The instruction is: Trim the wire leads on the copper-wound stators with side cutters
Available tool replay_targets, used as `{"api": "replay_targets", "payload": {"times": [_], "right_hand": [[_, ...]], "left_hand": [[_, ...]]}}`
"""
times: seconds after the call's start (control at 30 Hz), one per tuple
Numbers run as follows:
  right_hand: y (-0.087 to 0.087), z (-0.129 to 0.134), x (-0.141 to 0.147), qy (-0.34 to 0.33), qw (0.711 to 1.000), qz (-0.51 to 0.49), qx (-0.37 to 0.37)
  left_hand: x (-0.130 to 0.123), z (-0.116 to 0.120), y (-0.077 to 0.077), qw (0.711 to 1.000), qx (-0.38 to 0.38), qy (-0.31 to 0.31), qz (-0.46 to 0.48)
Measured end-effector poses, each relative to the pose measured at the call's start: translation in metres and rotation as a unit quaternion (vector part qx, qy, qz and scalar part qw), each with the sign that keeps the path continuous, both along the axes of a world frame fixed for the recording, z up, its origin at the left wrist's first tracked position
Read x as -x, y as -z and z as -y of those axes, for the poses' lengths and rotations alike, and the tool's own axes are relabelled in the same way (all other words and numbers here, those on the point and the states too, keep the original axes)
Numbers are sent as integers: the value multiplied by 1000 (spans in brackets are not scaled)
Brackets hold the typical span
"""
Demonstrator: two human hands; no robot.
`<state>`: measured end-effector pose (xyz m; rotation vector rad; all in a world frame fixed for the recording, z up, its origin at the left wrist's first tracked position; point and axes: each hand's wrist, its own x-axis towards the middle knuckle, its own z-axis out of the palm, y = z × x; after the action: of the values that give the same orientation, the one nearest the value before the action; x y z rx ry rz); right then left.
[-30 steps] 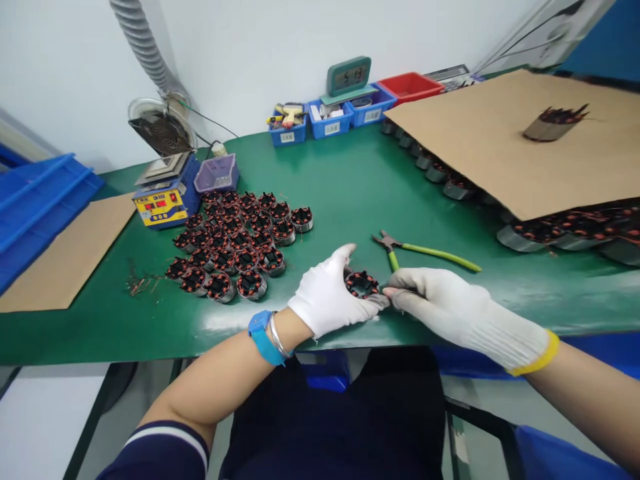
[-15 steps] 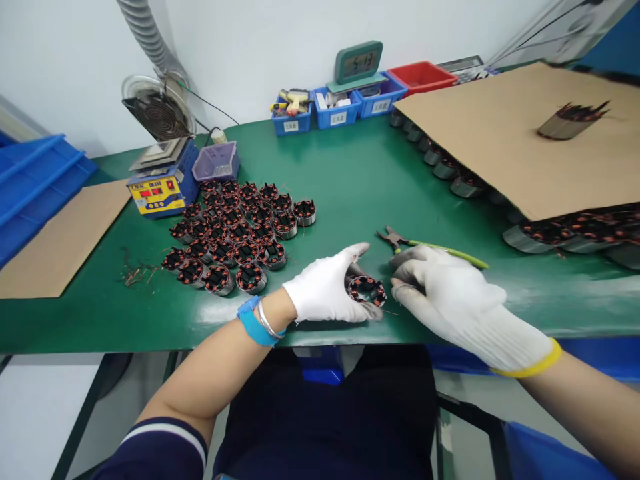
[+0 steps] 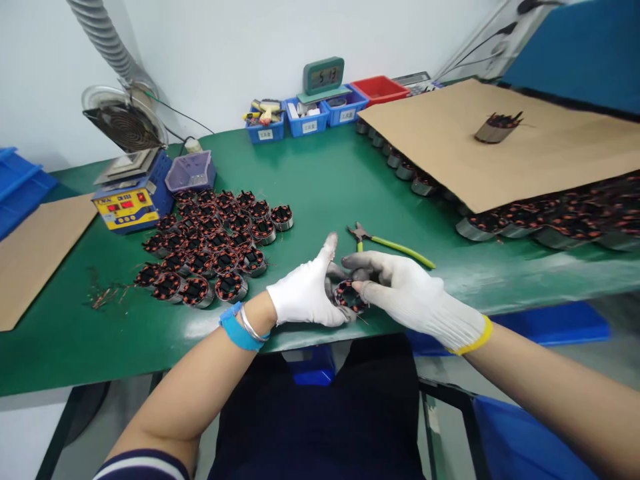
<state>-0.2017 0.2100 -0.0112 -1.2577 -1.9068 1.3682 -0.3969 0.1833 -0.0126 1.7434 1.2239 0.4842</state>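
A ring-shaped motor stator [image 3: 350,297] with copper windings is held low over the table's front by my left hand [image 3: 310,291] in a white glove, thumb raised and fingers round its side. My gloved right hand [image 3: 400,287] has its curled fingertips at the stator's upper right rim, touching it and covering part of it. A thin wire end sticks out at the ring's lower right. Just beyond my right fingers lie green-handled cutting pliers [image 3: 395,247]. To the left, several more stators [image 3: 215,243] stand close together on the green table [image 3: 320,180].
Cardboard [image 3: 450,147] rests on many stators at right, with one stator [image 3: 497,128] on top. A blue-yellow device [image 3: 131,200], a purple tray [image 3: 191,170] and wire scraps [image 3: 106,295] are at left. Blue bins [image 3: 306,125], a red bin [image 3: 380,89] and a clock [image 3: 324,75] line the back.
My right hand has come left to the stator, and its fingertips now touch the rim. My left hand still holds the stator. The whole view has shifted to the right.
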Motion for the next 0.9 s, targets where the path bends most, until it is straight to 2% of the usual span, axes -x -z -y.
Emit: {"api": "replay_targets", "payload": {"times": [0.1,0.27,0.33,0.4,0.47,0.5,0.57,0.63,0.67,0.73,0.8,0.9], "right_hand": [[-3,-3,-6,16,999,32,-1],[-2,-7,-19,13,979,172,-106],[-6,-7,-25,11,949,280,-146],[-13,-6,-32,21,892,403,-204],[-22,-3,-38,36,842,464,-272],[-26,0,-40,38,840,451,-301],[-29,8,-40,8,876,357,-324],[-23,18,-34,-53,910,255,-321],[-17,23,-30,-84,915,231,-320],[-3,28,-19,-120,907,243,-321],[9,26,-12,-117,899,290,-307],[12,16,-12,-111,911,321,-233]], "left_hand": [[1,0,-5,999,-14,16,-25],[0,-1,-10,991,-83,64,-82],[-3,0,-10,988,-90,76,-95],[-5,2,-10,987,-94,64,-111],[-4,4,-10,985,-104,34,-133],[-3,4,-10,984,-107,17,-144],[0,4,-10,981,-109,-8,-158],[5,3,-11,980,-110,-6,-165],[7,1,-11,978,-114,3,-173],[9,-1,-11,971,-133,26,-198],[9,-2,-12,964,-147,43,-216],[8,-2,-11,965,-147,37,-215]]}}
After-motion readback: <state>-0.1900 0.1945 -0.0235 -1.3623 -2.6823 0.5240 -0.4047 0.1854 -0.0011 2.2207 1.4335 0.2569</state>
